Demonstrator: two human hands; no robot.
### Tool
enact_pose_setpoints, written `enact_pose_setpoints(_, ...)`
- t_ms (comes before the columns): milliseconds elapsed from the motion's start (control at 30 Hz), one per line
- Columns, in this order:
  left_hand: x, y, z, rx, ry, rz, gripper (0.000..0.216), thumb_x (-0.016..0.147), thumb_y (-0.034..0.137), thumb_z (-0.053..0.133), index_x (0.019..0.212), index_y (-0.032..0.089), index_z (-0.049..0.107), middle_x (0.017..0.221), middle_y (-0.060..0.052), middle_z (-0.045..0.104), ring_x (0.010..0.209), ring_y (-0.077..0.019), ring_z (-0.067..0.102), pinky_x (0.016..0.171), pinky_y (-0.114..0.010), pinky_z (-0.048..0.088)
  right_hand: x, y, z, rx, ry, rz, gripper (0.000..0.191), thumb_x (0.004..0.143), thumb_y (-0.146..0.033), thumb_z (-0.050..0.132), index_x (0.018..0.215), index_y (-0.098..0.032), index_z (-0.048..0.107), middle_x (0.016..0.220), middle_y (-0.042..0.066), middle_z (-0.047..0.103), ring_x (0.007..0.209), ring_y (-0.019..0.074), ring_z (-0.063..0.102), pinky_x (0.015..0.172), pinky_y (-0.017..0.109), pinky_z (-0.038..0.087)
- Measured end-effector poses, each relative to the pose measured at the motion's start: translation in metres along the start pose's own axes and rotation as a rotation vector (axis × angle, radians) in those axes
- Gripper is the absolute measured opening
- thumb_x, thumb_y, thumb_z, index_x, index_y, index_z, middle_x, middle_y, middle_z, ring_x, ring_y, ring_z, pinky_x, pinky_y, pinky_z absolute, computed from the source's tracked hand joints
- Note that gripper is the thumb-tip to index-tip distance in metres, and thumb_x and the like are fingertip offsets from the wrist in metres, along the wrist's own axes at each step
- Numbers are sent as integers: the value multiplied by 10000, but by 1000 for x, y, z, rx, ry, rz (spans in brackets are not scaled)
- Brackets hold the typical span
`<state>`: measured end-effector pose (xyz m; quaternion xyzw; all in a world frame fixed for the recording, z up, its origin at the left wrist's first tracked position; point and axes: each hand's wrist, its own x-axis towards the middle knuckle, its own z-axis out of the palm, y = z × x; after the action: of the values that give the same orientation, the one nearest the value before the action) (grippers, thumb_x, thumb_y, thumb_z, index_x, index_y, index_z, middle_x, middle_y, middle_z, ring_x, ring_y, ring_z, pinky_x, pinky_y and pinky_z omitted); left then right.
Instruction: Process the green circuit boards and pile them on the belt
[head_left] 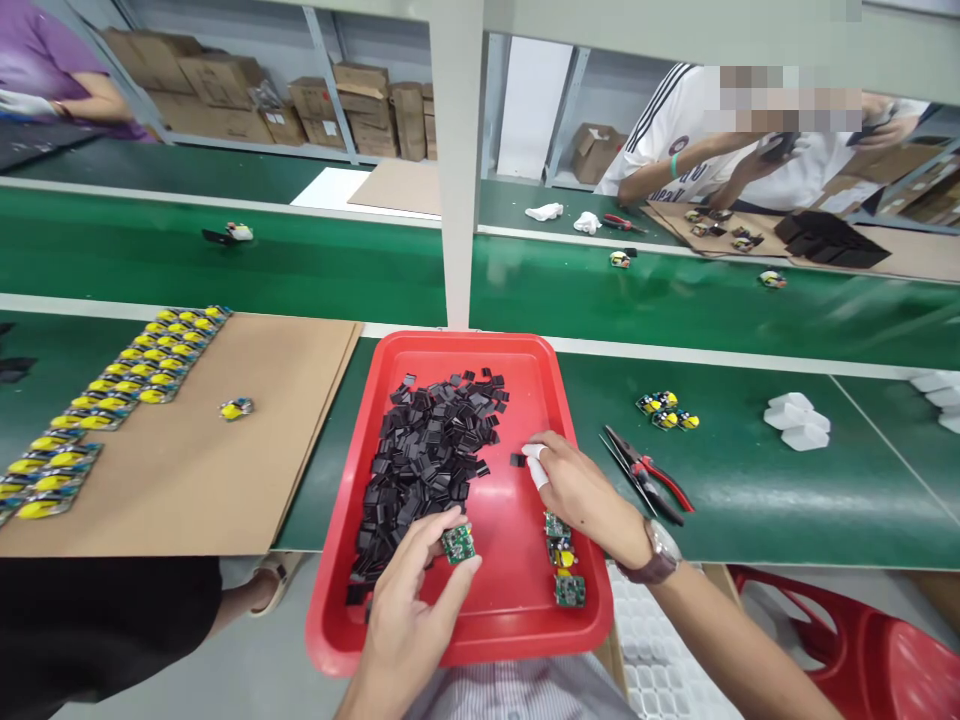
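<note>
Pinching circuit board (458,543), left hand (405,595), red tray (504,575)

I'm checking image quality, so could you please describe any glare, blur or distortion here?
Head view: bright lighting; pale glare on the green belt, right; soft highlight on the red tray; circuit board in the left hand fairly sharp; blocky pixelation partly covering the white-shirted co-worker; shelf upright slanted, perhaps lens distortion.

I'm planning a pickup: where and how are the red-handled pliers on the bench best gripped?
Probably around both handles, with the right hand coming from the near right side. The pliers lie flat, jaws pointing away to the left and handles spreading toward the near right. The tweezers lie close along their left side, so that approach looks more crowded.
</note>
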<state>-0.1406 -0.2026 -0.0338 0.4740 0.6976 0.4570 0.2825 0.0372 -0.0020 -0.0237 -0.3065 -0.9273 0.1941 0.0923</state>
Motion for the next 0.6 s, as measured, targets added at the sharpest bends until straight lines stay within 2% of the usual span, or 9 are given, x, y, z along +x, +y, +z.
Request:
enact_pose_setpoints(100,3,4,3,-1,2,13,411,965,295,662,1365,348,581,1309,-37,655,1160,-212,688,972,-348,590,8,4,4,-46,-8,-19,243,999,-116,491,1150,-135,681,1145,160,665,1052,294,611,949,435,511)
enact_pose_setpoints(267,5,8,7,-6,26,11,408,955,289,680,1351,336,595,1297,-35,675,1141,-212,702,966,-346,593,17,7,12,-27,-32,-44,185,962,-66,547,930,-154,707,1001,119,667,937,256,605,863,370,503)
enact_pose_setpoints(367,2,5,8,-37,50,-4,427,946,277,693,1357,323,585,1295,-42,688,1143,-221,711,987,-367,592,10,5,9,2,-40,-47,194,998,-109,547,944,-173,721,940,92,668,852,227,626,781,335,507)
enact_pose_setpoints(533,1,4,9,-56,73,6,464,952,242,680,1394,308,556,1283,-58,684,1176,-232,693,1040,-420,571,-15,0,1,413,31,-105,147,1034,-242,588,1086,-251,725,986,42,723,866,185,692,799,303,538)
enact_pose_setpoints(600,3,6,8,-48,77,32,426,949,230,684,1358,305,588,1265,-62,675,1170,-231,682,1029,-421,574,-26,-3,0,521,59,-75,155,1029,-268,598,1111,-268,729,917,23,739,763,170,695,732,296,546)
